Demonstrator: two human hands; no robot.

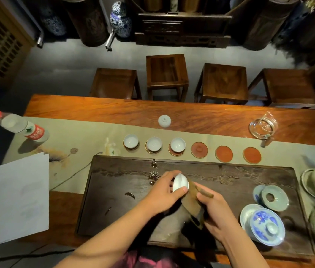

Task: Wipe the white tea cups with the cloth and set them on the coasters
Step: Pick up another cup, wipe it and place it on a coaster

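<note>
My left hand [163, 192] grips a white tea cup [180, 183], tilted on its side above the dark tea tray [114, 209]. My right hand [213, 208] holds a brown cloth [191, 202] right beside the cup, touching it. Three white cups [131, 141] [154, 144] [178, 144] stand upright on the left three coasters of a row. Three red coasters [199, 149] [224, 153] [251, 155] to their right are bare. Another white cup [164, 120] sits upside down on the wooden table behind the row.
A plastic water bottle [17, 125] and a white sheet of paper [20, 198] lie at the left. Blue-and-white lidded bowls [263, 225] and saucers [273, 198] stand on the tray's right end. A glass pitcher [262, 126] is at the back right. Wooden stools [167, 74] stand beyond the table.
</note>
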